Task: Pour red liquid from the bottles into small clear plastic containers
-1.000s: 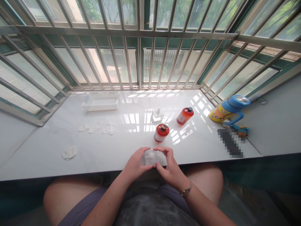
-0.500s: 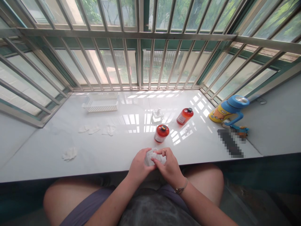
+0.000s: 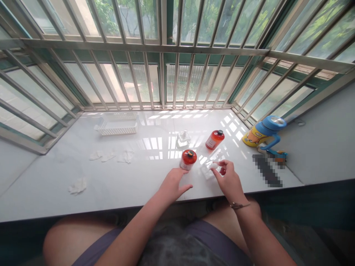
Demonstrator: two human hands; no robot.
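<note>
My right hand (image 3: pixel 229 179) pinches the whitish top of a small clear container (image 3: pixel 206 171), which is at the surface of the white counter (image 3: pixel 133 192); I cannot tell whether it rests there. My left hand (image 3: pixel 174 186) is empty, its thumb apart from its fingers. Its fingertips reach the foot of a red bottle (image 3: pixel 186 162) with a dark cap; whether they touch it is unclear. A second red bottle (image 3: pixel 213 142) stands behind, to the right. Left of that one is a clear square bottle (image 3: pixel 183 139).
A white perforated basket (image 3: pixel 118 130) lies at the back left. Several crumpled white tissues (image 3: pixel 126 156) are spread on the left. At the right stand a blue and yellow flask (image 3: pixel 259 133) and a blurred dark object (image 3: pixel 267 171). Metal window bars (image 3: pixel 144 77) close off the back.
The clear container has moved right in my right hand, out from between both hands. My left hand has let go of it and opened near the front red bottle.
</note>
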